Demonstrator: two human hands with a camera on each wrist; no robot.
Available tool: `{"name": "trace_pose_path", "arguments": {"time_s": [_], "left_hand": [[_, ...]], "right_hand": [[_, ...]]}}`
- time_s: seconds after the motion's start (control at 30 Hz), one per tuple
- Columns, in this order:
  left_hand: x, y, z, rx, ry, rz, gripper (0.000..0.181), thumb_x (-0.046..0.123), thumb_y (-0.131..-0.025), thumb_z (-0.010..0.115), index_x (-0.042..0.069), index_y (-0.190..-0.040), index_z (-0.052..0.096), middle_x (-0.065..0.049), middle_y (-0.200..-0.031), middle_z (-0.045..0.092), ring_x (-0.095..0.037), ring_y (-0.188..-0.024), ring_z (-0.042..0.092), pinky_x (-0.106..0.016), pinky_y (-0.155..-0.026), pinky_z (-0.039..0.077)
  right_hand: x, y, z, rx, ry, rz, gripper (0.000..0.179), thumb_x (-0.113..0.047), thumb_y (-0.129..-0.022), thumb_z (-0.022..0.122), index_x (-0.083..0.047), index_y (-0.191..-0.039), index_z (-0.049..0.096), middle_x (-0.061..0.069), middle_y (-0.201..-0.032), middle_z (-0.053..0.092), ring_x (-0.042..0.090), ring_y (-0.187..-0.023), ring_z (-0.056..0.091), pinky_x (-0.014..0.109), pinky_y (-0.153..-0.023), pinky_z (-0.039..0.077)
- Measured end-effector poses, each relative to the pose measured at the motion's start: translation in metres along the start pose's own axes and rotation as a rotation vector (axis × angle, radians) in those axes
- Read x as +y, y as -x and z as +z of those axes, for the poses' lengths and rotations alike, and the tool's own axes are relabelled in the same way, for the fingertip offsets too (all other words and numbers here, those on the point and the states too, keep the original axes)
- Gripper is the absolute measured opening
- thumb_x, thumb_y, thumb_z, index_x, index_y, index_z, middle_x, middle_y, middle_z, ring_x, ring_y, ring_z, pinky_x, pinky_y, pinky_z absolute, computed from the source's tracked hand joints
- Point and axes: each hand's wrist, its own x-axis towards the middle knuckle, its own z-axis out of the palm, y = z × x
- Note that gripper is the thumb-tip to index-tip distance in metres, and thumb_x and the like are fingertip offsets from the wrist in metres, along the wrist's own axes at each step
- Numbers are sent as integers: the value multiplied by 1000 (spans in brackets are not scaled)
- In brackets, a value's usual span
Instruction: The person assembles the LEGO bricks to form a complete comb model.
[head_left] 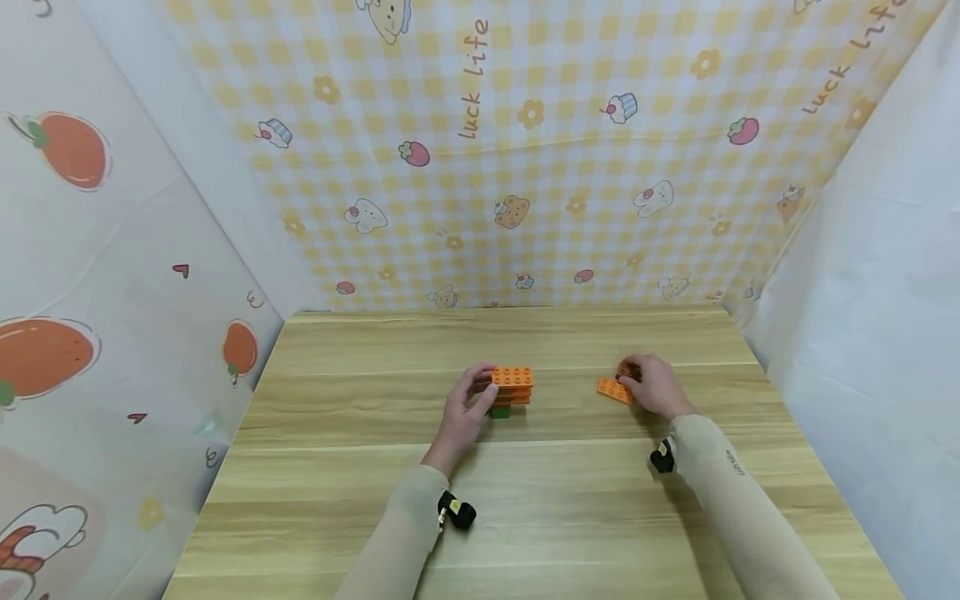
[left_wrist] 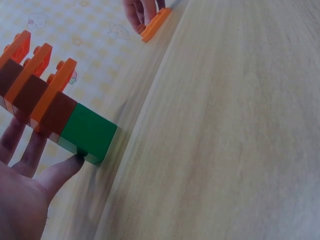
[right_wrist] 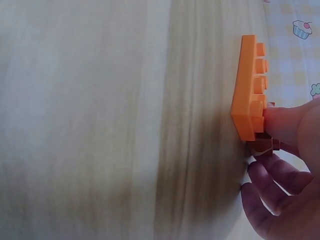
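Near the middle of the table, my left hand (head_left: 462,414) holds a toy-block tower (head_left: 512,380). In the left wrist view, a green block (left_wrist: 89,131) forms its base. Above that, brown blocks (left_wrist: 58,114) alternate with orange plates (left_wrist: 54,92), which jut out to one side. The left thumb touches the green block, with other fingers along the tower. To the right, my right hand (head_left: 657,387) pinches a small brown block (right_wrist: 261,146), largely hidden by the fingers. Right beside those fingers, a studded orange plate (head_left: 615,390) lies on the table.
The wood-grain table (head_left: 540,492) ends at a yellow checked cloth backdrop (head_left: 480,183). Pale cloth hangs at both sides, the left one (head_left: 150,250) printed with fruit. A small black camera (head_left: 457,511) is strapped to the left wrist, another (head_left: 662,457) to the right.
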Motion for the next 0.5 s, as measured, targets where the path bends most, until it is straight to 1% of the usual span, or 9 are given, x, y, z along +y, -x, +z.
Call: {"name": "trace_pose_path", "arguments": {"time_s": [0.1, 0.27, 0.4, 0.5], "left_hand": [[0, 0, -1, -7, 6, 8, 35, 5, -107, 57, -3, -141, 56, -26, -130, 62, -40, -123, 59, -62, -112, 41], [0, 0, -1, -10, -6, 11, 33, 6, -107, 57, 0, -140, 57, -25, -131, 63, -39, -123, 60, -63, -113, 41], [1, -1, -1, -13, 6, 16, 35, 5, -107, 57, -6, -140, 55, -26, -130, 62, -41, -122, 60, -64, -112, 41], [0, -1, -1, -16, 16, 18, 36, 5, -107, 57, -9, -140, 54, -28, -130, 62, -42, -122, 59, -65, -112, 40]], "right_hand": [[-1, -1, -1, -5, 3, 14, 26, -7, -99, 71, 9, -119, 69, 22, -105, 69, 36, -97, 66, 54, -85, 56], [-1, -2, -1, -4, -4, 22, 20, -7, -99, 71, 6, -115, 70, 18, -102, 69, 33, -94, 66, 52, -83, 55], [1, -1, -1, 15, -21, 18, 21, -9, -101, 69, 5, -117, 70, 18, -102, 69, 33, -93, 65, 53, -83, 54], [2, 1, 0, 35, -33, 15, 26, -11, -103, 68, 6, -122, 67, 20, -106, 69, 36, -96, 66, 55, -86, 54]]}}
